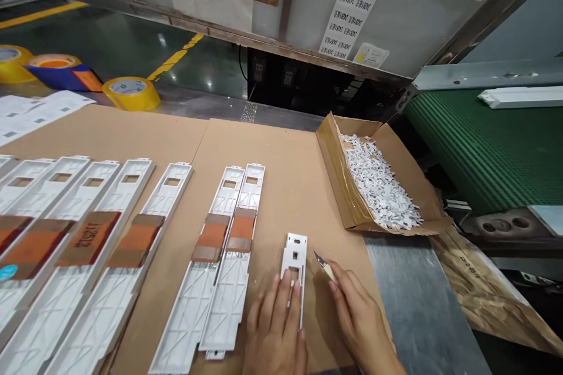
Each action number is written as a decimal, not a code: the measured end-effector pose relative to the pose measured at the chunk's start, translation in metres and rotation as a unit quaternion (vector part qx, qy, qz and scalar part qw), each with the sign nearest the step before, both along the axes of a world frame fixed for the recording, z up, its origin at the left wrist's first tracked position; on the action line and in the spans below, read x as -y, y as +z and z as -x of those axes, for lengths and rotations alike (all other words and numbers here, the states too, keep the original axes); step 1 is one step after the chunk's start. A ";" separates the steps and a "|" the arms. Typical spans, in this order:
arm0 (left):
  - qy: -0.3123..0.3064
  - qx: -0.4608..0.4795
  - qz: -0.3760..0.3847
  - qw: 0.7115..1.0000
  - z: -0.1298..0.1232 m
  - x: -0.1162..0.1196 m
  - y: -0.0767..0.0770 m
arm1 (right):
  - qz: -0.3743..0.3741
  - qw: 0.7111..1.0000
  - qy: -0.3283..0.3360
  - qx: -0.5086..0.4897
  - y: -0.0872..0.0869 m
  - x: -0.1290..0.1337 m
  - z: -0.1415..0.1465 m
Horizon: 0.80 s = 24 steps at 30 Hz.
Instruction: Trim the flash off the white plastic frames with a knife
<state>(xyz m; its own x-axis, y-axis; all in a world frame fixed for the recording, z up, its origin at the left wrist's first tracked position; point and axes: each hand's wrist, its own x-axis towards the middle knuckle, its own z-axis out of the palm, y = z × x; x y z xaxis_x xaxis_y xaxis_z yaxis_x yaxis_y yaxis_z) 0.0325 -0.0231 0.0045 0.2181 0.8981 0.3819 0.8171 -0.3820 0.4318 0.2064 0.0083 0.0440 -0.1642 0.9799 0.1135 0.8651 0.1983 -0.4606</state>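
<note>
A left hand lies flat across the lower end of a short white plastic strip, its fingers extended and pressing down rather than gripping, on a brown cardboard sheet. A right hand pinches a small craft knife between thumb and fingers, the blade angled at the strip's right edge and just apart from it. The step in hand looks like knife work along that edge, and the moment seems to call for a firm hold and a blade kept close to the plastic. The strip's long axis runs nearly straight away from the person, its end with square windows pointing to the far side of the sheet. Two longer white plastic panels banded with brown tape lie just to its left, and a row of similar panels lies beyond them. To the right, a cardboard box holds a heap of small white scraps
</note>
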 end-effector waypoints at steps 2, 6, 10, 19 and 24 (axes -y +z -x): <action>-0.048 -0.048 0.011 0.998 0.003 -0.012 0.006 | 0.003 0.999 0.008 0.045 0.004 -0.004 0.002; -0.068 -0.093 0.035 0.993 0.003 -0.013 0.000 | -0.010 0.992 0.018 0.123 0.008 -0.012 0.006; -0.043 -0.070 0.038 0.996 -0.001 0.002 -0.014 | -0.023 0.985 0.039 0.168 0.010 -0.016 0.007; -0.041 -0.064 0.010 0.997 -0.001 0.005 -0.024 | -0.032 0.974 0.079 0.212 0.017 -0.024 0.010; -0.043 -0.061 0.003 0.997 -0.001 0.004 -0.023 | -0.039 0.971 0.087 0.220 0.018 -0.028 0.014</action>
<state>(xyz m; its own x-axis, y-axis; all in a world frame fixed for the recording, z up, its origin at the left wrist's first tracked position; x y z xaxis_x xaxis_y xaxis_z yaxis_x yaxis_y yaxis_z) 0.0340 -0.0276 -0.0184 0.3390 0.8760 0.3431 0.8278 -0.4510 0.3337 0.1922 0.0364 0.0616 -0.3749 0.9247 0.0669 0.9254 0.3775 -0.0321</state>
